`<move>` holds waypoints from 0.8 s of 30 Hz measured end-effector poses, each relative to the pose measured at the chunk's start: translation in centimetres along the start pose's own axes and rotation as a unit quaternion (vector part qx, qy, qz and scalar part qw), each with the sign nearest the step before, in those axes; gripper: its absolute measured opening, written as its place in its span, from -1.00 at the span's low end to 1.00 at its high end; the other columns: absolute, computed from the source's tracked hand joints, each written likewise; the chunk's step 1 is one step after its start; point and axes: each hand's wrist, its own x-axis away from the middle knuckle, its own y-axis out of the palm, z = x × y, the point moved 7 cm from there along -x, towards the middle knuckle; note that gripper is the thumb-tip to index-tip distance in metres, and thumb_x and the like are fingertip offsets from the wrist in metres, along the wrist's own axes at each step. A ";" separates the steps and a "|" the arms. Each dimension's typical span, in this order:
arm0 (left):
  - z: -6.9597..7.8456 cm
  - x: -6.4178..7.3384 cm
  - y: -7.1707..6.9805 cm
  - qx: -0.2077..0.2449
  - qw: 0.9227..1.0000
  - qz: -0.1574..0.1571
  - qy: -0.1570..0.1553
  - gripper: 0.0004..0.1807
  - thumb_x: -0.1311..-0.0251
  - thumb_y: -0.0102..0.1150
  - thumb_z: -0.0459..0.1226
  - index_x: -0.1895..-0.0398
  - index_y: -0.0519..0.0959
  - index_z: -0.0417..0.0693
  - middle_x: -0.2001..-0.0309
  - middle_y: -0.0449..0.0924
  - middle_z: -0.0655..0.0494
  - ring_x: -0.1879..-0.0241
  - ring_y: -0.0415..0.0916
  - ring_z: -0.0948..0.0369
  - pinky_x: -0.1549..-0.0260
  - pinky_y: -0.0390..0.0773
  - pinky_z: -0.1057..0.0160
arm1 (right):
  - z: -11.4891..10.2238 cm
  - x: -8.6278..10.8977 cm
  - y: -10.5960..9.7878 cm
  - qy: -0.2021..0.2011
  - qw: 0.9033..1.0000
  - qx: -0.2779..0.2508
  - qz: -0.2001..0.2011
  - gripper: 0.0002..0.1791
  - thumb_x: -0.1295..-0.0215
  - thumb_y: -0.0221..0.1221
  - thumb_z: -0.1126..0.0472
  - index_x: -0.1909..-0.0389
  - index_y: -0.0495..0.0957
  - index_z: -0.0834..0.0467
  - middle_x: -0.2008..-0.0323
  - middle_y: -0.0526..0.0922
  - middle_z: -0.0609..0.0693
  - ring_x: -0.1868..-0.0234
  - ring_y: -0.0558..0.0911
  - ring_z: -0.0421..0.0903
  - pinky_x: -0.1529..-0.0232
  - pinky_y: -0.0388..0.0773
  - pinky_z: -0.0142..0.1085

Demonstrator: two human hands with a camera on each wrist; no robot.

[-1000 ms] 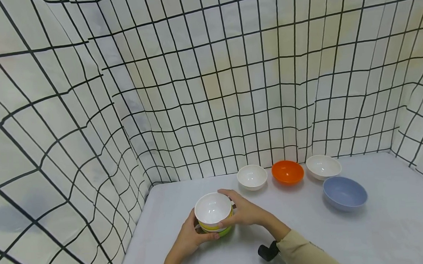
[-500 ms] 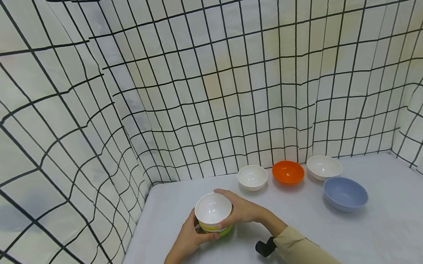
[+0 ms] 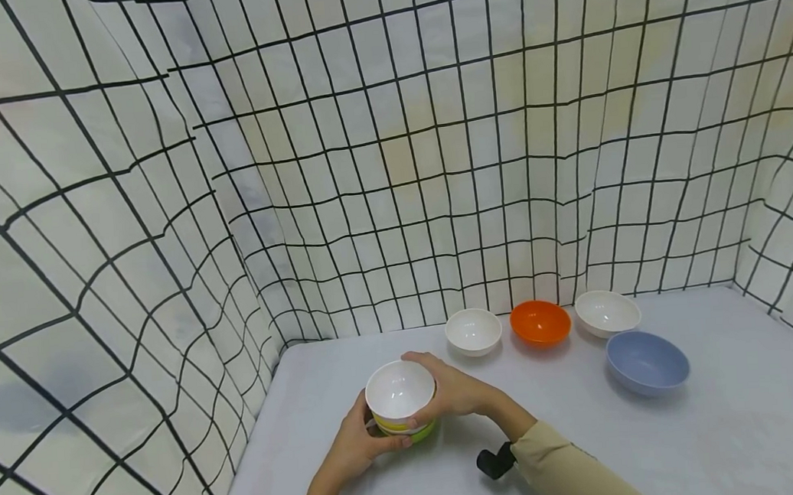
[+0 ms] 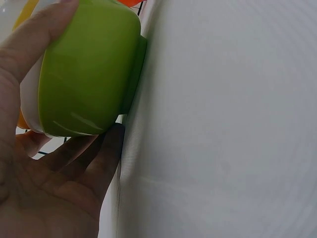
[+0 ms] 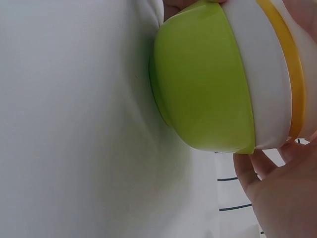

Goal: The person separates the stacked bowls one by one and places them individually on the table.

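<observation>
A stack of nested, glossy round bowls [image 3: 400, 391], green lowest with white and yellow bands above and a white interior on top, is held mouth up, its green foot [image 4: 134, 77] down at the white worktop [image 3: 741, 430].

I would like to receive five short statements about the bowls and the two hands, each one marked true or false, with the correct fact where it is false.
1. The left hand and the right hand both hold the stack of bowls. True.
2. The lowest bowl of the stack is orange. False: it is the green bowl.
3. The orange bowl stands between a white bowl and another white bowl. True.
4. The blue bowl lies upside down. False: the blue bowl stands with its opening upward.
5. A yellow band shows on the stack, above the green bowl. True.
</observation>
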 end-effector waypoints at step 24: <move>0.2 -0.1 0.0 0.001 1.000 -0.003 -0.002 0.19 0.17 0.70 -0.08 -0.56 0.15 0.09 -0.48 0.35 0.00 -0.49 0.29 -0.09 -0.47 0.36 -0.19 | -1.1 0.5 -0.5 0.003 0.999 -0.015 0.046 0.26 0.10 0.60 -0.06 -0.58 0.07 0.06 -0.40 0.40 0.09 -0.28 0.50 0.01 -0.30 0.60 0.00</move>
